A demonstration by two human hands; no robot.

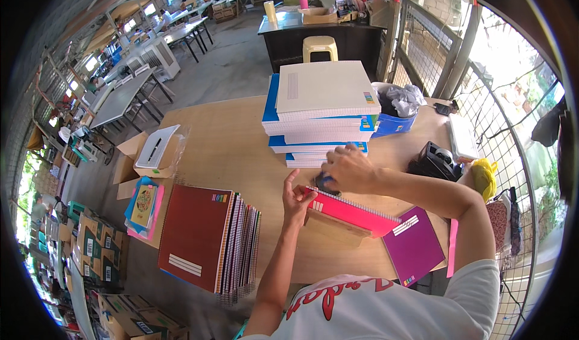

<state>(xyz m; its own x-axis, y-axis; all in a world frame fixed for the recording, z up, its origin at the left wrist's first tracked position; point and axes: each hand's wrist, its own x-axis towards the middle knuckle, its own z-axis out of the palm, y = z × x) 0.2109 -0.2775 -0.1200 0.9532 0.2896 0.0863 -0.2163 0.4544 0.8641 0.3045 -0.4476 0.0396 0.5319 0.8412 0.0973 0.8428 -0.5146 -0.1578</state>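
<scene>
Tilted on its edge in front of me is a pink-red spiral notebook, its wire coil facing up. My left hand grips its left end, with one finger raised. Above the coil's left end, my right hand is closed, fingers curled. A small dark and blue object shows just below it; I cannot tell its kind or whether it is held. A purple notebook lies flat, partly beneath the pink-red one. To the left stands a stack of spiral notebooks with a dark red-brown cover on top.
Beyond my hands rises a tall stack of white and blue paper blocks. A blue bin holds crumpled plastic. On the right are a black tape dispenser and a yellow bundle. An open carton sits at the left edge.
</scene>
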